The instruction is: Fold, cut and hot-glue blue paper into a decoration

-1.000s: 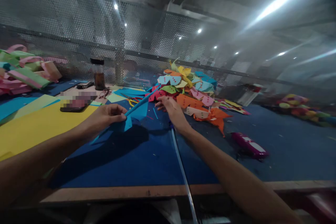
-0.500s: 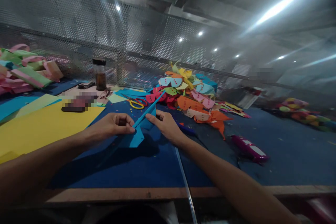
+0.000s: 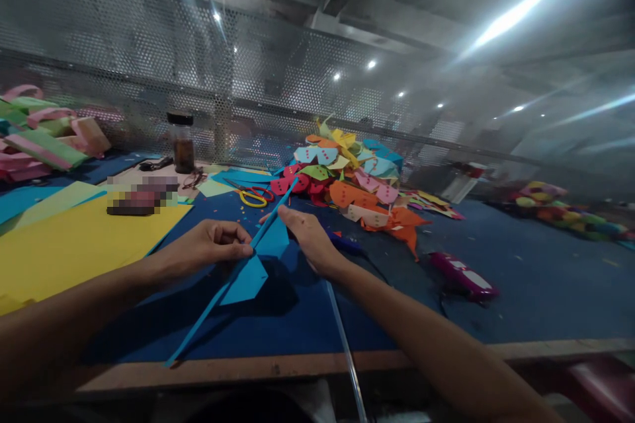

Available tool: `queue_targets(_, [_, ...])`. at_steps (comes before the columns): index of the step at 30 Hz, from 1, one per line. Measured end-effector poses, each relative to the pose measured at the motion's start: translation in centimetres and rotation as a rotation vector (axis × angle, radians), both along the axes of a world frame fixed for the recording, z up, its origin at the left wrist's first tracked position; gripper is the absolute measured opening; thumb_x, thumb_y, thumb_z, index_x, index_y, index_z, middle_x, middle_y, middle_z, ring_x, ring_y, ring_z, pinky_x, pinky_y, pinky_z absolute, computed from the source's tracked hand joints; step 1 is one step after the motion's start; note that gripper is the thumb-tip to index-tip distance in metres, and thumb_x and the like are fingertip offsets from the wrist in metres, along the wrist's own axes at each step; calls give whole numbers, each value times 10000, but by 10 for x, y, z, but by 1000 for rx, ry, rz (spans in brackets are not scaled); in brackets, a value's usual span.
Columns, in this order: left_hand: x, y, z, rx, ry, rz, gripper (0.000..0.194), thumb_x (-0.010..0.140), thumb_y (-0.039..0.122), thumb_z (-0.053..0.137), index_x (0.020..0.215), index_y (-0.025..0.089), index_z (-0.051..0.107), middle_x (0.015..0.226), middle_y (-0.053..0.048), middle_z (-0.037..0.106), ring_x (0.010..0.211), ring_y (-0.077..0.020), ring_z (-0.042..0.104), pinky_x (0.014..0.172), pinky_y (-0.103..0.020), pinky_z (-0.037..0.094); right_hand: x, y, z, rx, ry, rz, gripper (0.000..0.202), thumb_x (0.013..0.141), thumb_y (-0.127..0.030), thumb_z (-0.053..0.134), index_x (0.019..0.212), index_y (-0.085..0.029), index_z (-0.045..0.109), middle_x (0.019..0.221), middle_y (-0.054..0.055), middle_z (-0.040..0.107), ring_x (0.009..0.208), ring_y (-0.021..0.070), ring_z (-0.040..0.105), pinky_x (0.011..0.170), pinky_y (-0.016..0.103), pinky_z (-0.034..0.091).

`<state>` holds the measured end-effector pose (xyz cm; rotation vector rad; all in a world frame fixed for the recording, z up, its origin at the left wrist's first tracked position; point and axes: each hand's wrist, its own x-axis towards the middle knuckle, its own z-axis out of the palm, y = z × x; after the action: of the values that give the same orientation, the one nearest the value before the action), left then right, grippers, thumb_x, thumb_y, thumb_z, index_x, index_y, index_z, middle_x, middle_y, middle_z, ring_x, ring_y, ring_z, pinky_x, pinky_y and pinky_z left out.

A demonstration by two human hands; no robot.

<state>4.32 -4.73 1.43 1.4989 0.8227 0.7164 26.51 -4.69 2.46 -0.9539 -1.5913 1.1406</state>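
Note:
A blue paper cutout (image 3: 251, 281) with winged flaps and a long narrow strip slants over the dark blue tabletop. Its strip's lower end reaches the table's front edge. My left hand (image 3: 221, 241) is closed, pinching the strip near the middle between thumb and fingers. Higher up the strip, my right hand (image 3: 307, 234) grips the paper with its thumb on the near side; its other fingers are mostly hidden. Beyond the paper's upper end lie open scissors (image 3: 254, 198) with yellow and red handles. A dark blue tool (image 3: 344, 242), partly behind my right hand, lies on the table.
Colourful dotted paper cutouts (image 3: 357, 195) form a pile at the back. Yellow sheets (image 3: 84, 244), a blurred dark object (image 3: 141, 197) and a lidded jar (image 3: 182, 145) stand left. To the right is a purple case (image 3: 464, 276). A clear rod (image 3: 342, 344) crosses the front edge.
The blue paper has turned, and its long strip now shows down to the front edge. My right hand's thumb has shifted up along the strip. The view has moved slightly right.

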Motion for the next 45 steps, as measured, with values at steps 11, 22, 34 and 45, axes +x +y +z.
queue_targets(11, [0, 1, -4, -4, 56, -16, 313, 727, 433, 829, 816, 187, 657, 567, 54, 557, 482, -88, 489, 468, -206, 358, 3, 3, 1, 102, -69, -75, 335, 806, -509, 736, 780, -176, 729, 738, -13, 622, 715, 137, 535, 685, 263, 412])
queue_targets(22, [29, -3, 18, 36, 39, 126, 379, 625, 485, 837, 672, 177, 624, 593, 49, 524, 572, -114, 501, 520, -227, 408, 2, 5, -5, 124, -142, 13, 361, 816, -509, 708, 726, -162, 665, 689, -28, 550, 669, 115, 454, 642, 250, 364])
queue_targets(34, [42, -2, 9, -14, -82, 178, 292, 640, 391, 821, 664, 177, 623, 632, 32, 581, 600, -121, 527, 568, -238, 420, 5, 10, -6, 84, -66, -2, 398, 774, -559, 733, 742, -167, 670, 699, -28, 572, 680, 121, 480, 675, 255, 393])
queue_targets(45, [37, -4, 7, -26, -97, 205, 334, 634, 430, 833, 669, 174, 620, 624, 32, 556, 613, -126, 515, 569, -239, 416, 6, 11, -9, 77, -103, 37, 388, 751, -536, 764, 791, -159, 682, 725, -23, 590, 693, 122, 505, 691, 259, 394])
